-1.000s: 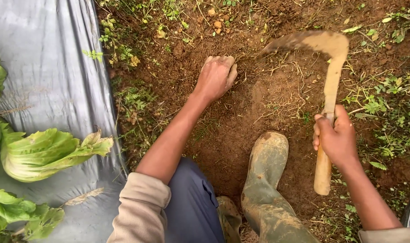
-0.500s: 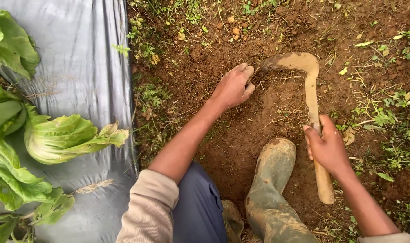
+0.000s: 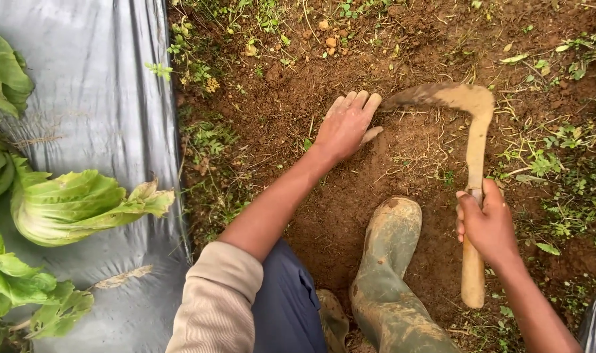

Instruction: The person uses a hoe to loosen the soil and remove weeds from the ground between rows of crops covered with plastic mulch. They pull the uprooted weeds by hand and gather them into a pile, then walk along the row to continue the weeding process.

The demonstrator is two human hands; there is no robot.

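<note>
Bare brown soil [image 3: 350,189] fills the middle of the view, loose and scraped, with dry roots and small green weeds [image 3: 559,163] scattered round its edges, while a grey plastic sheet [image 3: 95,98] covers the ground on the left and carries leafy green cabbages [image 3: 69,206] along its border. The person crouches over the patch, a muddy green rubber boot [image 3: 386,261] planted on the soil between the two arms. The right hand [image 3: 486,225] is closed firmly round the pale wooden handle [image 3: 471,261] of a curved sickle [image 3: 474,137], gripping it a little above the handle's middle so that the butt end sticks out below the fist. The tool's long axis runs almost straight away from the person, then the mud-coated blade [image 3: 435,96] hooks over to the left, its tip pointing at the left hand [image 3: 347,127]. That hand lies palm down on the earth, its fingers [image 3: 358,101] spread narrowly, nearly together, holding nothing. The blade tip sits just beside the outermost fingertips, to their right and level with them, seemingly apart rather than touching, though how high it stands off the ground cannot be told. The left hand is the nearer one to the blade's tip.
</note>
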